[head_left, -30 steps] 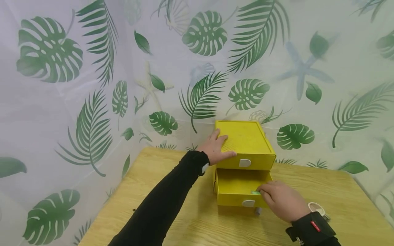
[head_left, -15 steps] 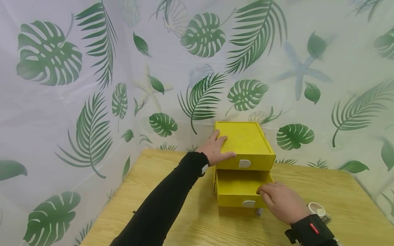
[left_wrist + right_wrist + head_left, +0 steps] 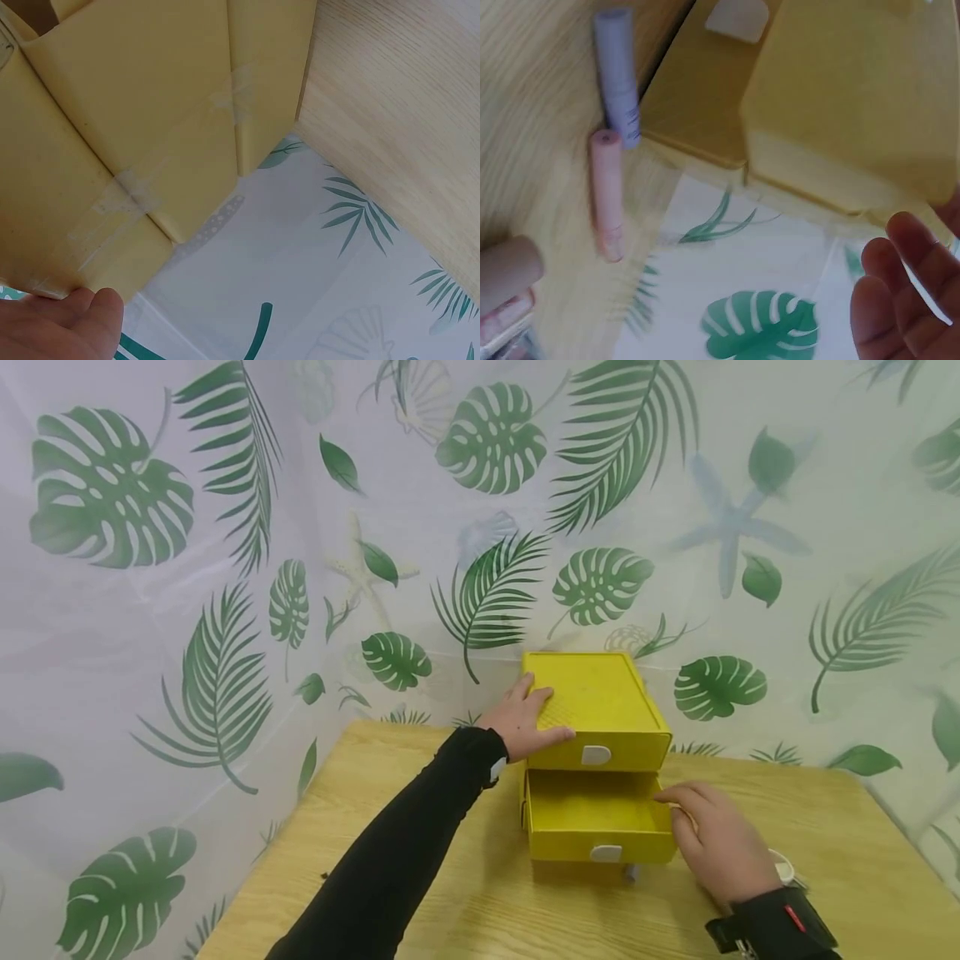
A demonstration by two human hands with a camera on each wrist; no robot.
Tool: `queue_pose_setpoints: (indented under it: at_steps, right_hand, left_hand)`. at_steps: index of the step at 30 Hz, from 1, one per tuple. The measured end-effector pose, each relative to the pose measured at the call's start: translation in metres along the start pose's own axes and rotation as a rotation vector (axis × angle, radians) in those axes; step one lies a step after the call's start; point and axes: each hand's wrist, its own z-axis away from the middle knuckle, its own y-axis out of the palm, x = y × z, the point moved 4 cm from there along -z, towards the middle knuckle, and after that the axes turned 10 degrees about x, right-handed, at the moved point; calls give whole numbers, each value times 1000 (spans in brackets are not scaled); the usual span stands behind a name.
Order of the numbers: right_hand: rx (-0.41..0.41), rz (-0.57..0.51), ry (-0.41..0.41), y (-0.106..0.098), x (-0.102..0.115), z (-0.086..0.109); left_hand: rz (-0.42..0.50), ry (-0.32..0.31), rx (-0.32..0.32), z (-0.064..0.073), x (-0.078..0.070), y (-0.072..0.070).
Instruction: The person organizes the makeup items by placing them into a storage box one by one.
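Observation:
A yellow drawer unit point(image 3: 592, 693) stands on the wooden table against the wall covering. Its upper drawer is pushed in, while the lower drawer point(image 3: 600, 846) is pulled out and its inside shows bare yellow. My left hand point(image 3: 521, 722) rests spread on the unit's top left edge, thumb toward the front; in the left wrist view its fingertips point(image 3: 105, 307) lie along the unit's edge. At the right front corner of the lower drawer is my right hand point(image 3: 723, 843), loosely bent. In the right wrist view its fingers point(image 3: 907, 292) are relaxed, beside the drawer's side, with nothing visible in them.
A lavender tube point(image 3: 617, 75) and a pink tube point(image 3: 606, 195) lie on the table beside the unit. A pinkish cylinder point(image 3: 510, 266) is nearby. A round white-rimmed item point(image 3: 783, 867) is partly hidden behind my right hand. Leaf-printed sheeting point(image 3: 480, 485) closes off the back and left.
My right hand has moved right, from over the drawer's front to its right corner. A small green item seen at its fingertips inside the drawer is out of sight. My left hand stays put.

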Motion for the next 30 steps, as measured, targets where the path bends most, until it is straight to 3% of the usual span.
queue_pose_setpoints:
  at_steps: [4, 8, 16, 30]
  right_hand:
    - [46, -5, 97, 4, -16, 0]
    - [81, -3, 144, 14, -32, 1]
    - [162, 102, 164, 47, -63, 7]
    - [345, 185, 149, 77, -94, -4]
  left_hand:
    - [-6, -5, 0, -1, -1, -1]
    - [-10, -7, -4, -1, -1, -1]
    - [-5, -4, -3, 0, -1, 0]
    - [0, 3, -5, 0, 0, 0]
